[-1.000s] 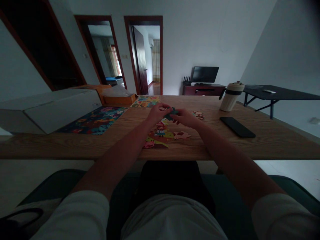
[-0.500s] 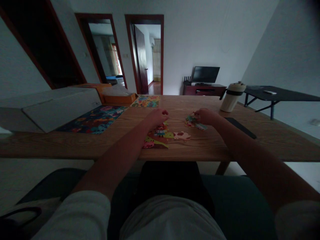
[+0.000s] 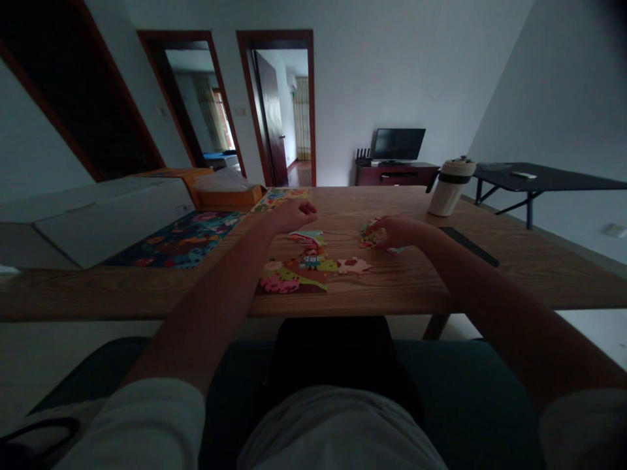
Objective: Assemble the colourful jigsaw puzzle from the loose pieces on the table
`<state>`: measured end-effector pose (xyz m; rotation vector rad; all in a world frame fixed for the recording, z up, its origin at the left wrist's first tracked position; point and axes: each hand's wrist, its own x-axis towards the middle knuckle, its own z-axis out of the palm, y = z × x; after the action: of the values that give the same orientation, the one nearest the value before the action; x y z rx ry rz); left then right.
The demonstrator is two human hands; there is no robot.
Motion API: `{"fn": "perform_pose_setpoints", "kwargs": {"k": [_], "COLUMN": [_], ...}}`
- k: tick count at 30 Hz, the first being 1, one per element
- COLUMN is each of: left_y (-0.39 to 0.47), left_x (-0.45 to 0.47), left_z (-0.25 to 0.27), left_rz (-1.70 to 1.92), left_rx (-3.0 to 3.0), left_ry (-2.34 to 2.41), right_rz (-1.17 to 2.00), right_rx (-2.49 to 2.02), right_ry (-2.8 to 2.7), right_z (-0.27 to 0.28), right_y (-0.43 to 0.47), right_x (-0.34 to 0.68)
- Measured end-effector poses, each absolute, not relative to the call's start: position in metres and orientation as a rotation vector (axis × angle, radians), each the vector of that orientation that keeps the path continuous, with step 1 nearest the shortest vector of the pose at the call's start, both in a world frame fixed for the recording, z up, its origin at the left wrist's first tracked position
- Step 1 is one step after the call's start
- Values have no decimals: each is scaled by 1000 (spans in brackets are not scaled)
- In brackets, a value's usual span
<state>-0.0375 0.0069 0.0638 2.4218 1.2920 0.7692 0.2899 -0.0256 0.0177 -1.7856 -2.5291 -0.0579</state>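
Observation:
A partly assembled jigsaw puzzle point(image 3: 294, 277) lies near the table's front edge, with a farmer figure, a red barn and pink animals on it. A puzzle piece with a spotted pink animal point(image 3: 353, 265) sits at its right side. My left hand point(image 3: 292, 217) hovers above the puzzle's far edge, its fingers curled with nothing visible in them. To the right, my right hand point(image 3: 398, 231) is down at a small pile of loose puzzle pieces point(image 3: 366, 234). Its fingers close on a pale piece there, partly hidden by the hand.
At left stand a long white box point(image 3: 122, 215), a dark patterned sheet point(image 3: 196, 238) and an orange box point(image 3: 230, 196). A colourful sheet point(image 3: 281, 197) lies behind my left hand. On the right are a dark flat object point(image 3: 470, 246) and a cream tumbler point(image 3: 448, 189).
My left hand has moved left and away from me, uncovering the barn part of the puzzle. My right hand has shifted slightly left and lower over the loose pieces.

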Motion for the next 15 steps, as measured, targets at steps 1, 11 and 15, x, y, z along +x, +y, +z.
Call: {"fn": "perform_pose_setpoints", "kwargs": {"k": [1,11,15], "left_y": [7,-10,-21], "left_x": [-39,-72,-69], "left_z": [66,60,45], "left_rz": [764,117,-61], "left_rx": [2450,2411,2334], "left_ry": [1277,1222,1134], "right_rz": [-51,402,587], "right_rx": [-1759,-1520,-1455], "right_ry": [-2534,-2520,-2564], "right_z": [19,34,30], "right_y": [-26,-62,-76], "right_x": [289,215,193]}}
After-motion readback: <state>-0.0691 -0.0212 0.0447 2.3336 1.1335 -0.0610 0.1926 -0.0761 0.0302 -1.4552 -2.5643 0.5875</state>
